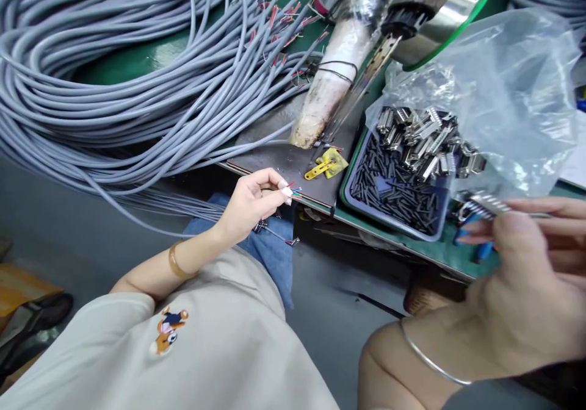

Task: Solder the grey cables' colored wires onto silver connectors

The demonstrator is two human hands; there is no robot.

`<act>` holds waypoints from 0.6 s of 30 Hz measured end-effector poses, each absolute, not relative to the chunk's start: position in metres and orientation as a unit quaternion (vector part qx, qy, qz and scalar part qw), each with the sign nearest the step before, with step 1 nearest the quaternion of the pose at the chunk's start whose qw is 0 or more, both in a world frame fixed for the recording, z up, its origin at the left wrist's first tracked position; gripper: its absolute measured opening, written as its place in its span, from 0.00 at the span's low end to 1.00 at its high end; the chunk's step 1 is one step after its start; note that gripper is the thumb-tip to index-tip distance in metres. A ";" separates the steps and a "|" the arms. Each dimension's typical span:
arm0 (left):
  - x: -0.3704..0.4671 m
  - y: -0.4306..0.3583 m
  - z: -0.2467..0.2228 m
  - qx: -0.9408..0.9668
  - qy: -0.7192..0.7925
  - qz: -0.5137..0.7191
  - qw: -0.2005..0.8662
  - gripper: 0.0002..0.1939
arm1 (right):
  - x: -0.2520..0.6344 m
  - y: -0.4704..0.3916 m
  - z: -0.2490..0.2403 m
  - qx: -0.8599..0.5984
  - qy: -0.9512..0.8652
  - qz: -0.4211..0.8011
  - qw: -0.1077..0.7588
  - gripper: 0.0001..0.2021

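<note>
My left hand (pixel 251 205) is closed in a pinch near the front edge of the work surface. Thin coloured wires (pixel 296 193), red, blue and green among them, stick out past its fingertips. My right hand (pixel 535 269) is raised at the right, closer to the camera and slightly blurred. Between its thumb and fingers is a silvery metal connector (pixel 489 204) with a toothed row. Just below that hand lie blue-handled pliers (pixel 484 250), partly covered by the fingers. A plastic basket (pixel 350 193) of short black tubes (pixel 394 190) and metal connectors (pixel 428 138) stands between the hands.
Bundled grey cables (pixel 151 105) with stripped ends fill the left. A wrapped white tube (pixel 334 68) and a metal-tipped tool (pixel 384 47) slant down above the dark board (pixel 260 132). Beside them are a yellow piece (pixel 326 165), a wire spool (pixel 458 16) and a clear bag (pixel 517 93).
</note>
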State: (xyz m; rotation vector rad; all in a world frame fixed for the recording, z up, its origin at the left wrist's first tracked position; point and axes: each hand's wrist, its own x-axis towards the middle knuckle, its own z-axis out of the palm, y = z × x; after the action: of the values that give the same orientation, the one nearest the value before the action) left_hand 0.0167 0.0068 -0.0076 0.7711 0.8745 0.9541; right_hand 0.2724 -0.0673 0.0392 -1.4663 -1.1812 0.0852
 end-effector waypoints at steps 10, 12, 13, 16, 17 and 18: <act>0.015 0.007 -0.012 0.401 0.367 0.437 0.716 0.11 | 0.175 -0.055 0.004 -0.586 -0.487 -0.001 0.648 0.05; 0.015 0.006 -0.012 0.401 0.367 0.434 0.719 0.11 | 0.175 -0.056 -0.001 -0.589 -0.513 0.018 0.624 0.04; 0.014 0.007 -0.012 0.402 0.366 0.433 0.719 0.10 | 0.175 -0.057 -0.002 -0.597 -0.528 0.029 0.604 0.04; 0.014 0.008 -0.011 0.406 0.361 0.436 0.717 0.10 | 0.176 -0.058 -0.002 -0.615 -0.581 0.043 0.531 0.06; 0.014 0.009 -0.011 0.410 0.360 0.438 0.714 0.10 | 0.176 -0.058 -0.002 -0.614 -0.600 0.032 0.512 0.06; 0.014 0.010 -0.011 0.417 0.361 0.439 0.710 0.09 | 0.177 -0.058 -0.003 -0.610 -0.619 0.014 0.494 0.06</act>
State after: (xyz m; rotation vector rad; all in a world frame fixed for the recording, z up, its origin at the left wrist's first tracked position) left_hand 0.0141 0.0102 -0.0110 0.9247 0.8000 0.9730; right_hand 0.1767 -0.0579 -0.0031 -1.4786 -1.5013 0.0334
